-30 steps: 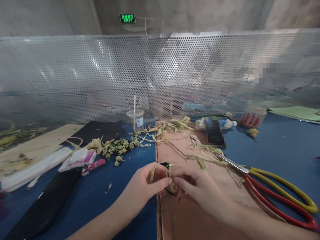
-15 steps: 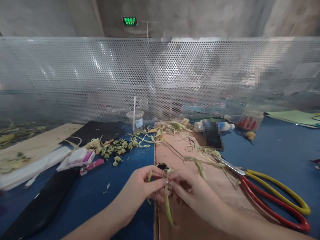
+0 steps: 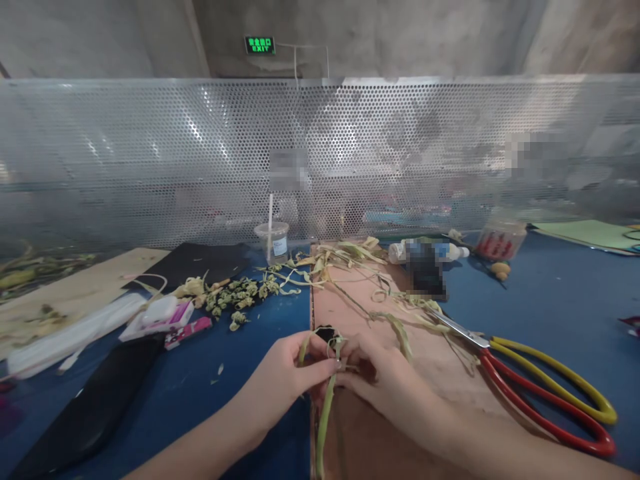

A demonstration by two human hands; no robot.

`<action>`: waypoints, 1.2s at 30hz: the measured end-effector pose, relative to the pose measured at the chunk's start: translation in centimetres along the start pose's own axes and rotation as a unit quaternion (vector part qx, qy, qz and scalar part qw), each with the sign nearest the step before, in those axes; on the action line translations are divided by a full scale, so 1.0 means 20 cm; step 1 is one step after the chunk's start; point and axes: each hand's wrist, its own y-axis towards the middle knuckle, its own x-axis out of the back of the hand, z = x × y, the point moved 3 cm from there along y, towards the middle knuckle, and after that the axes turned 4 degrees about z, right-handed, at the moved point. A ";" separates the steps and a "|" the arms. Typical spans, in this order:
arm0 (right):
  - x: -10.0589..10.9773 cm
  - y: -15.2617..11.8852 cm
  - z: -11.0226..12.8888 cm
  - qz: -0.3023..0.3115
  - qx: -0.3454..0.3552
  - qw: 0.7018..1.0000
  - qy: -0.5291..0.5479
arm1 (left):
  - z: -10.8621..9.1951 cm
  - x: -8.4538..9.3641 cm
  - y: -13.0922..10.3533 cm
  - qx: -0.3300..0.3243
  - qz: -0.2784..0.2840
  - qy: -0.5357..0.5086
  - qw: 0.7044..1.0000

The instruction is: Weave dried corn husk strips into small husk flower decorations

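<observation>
Low in the middle, my left hand (image 3: 295,370) pinches a pale green leaf strip (image 3: 326,417) between thumb and fingers. Its long end hangs down toward the front, and its upper part is looped or knotted at the fingertips. My right hand (image 3: 387,377) meets the left one with its fingers bent in at the same knot, partly hiding it. Behind the hands lie more loose dry leaf strips (image 3: 350,252). To the left is a heap of small green knotted pieces (image 3: 237,295). Scissors (image 3: 545,393) with one red and one yellow handle rest on the right.
A wooden board (image 3: 345,293) lies on the blue table (image 3: 550,300). A plastic cup with a straw (image 3: 273,243) stands at the back before a perforated metal screen (image 3: 360,133). At left are a black case (image 3: 95,400), a pink-and-white packet (image 3: 160,317) and brown paper (image 3: 90,277).
The hanging end of the leaf strip has swung left and now reaches further down. My right fingers have shifted slightly around the knot; my left hand keeps its pinch.
</observation>
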 end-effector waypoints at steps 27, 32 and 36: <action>-0.06 0.04 -0.02 0.018 -0.086 0.933 0.348 | 0.00 0.00 0.00 -0.036 -0.010 0.032 0.999; -0.05 0.04 -0.02 0.012 -0.096 0.920 0.379 | 0.01 0.01 0.00 -0.055 -0.017 0.077 0.995; -0.06 0.04 -0.01 0.015 -0.112 0.915 0.387 | -0.01 0.02 -0.01 -0.104 -0.041 0.125 0.986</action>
